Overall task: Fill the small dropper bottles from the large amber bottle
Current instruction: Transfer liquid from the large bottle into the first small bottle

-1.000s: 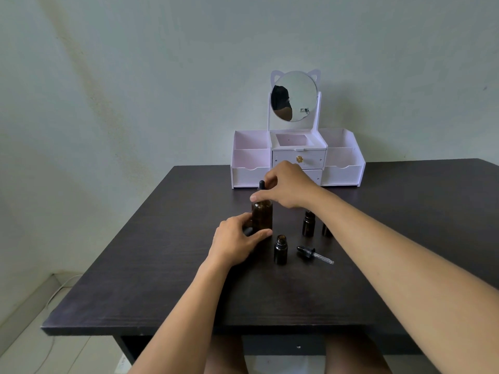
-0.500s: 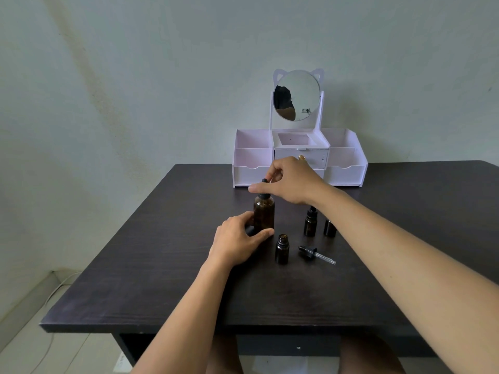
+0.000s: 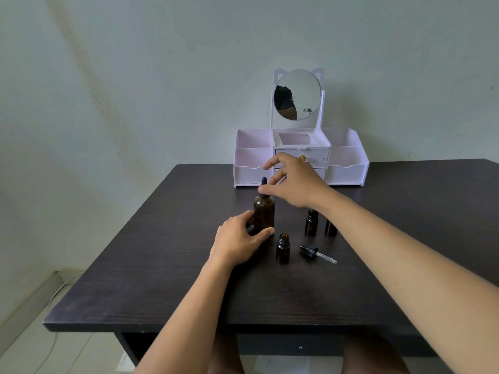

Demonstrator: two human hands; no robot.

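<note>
Amber bottle (image 3: pixel 264 214), dark wood-grain table (image 3: pixel 162 279), white organizer (image 3: pixel 347 168)

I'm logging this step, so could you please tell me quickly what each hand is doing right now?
Left hand: closed around the base of the big brown bottle, steadying it.
Right hand: fingers pinched at the bottle's dropper cap.

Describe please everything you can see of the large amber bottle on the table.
The large amber bottle is dark brown and looks like glass, round with sloped shoulders, and stands upright on the dark table. A black dropper cap with a rubber bulb sits on its neck. The left hand wraps its lower body; the right hand pinches the cap's collar. Its fill level cannot be told.
</note>
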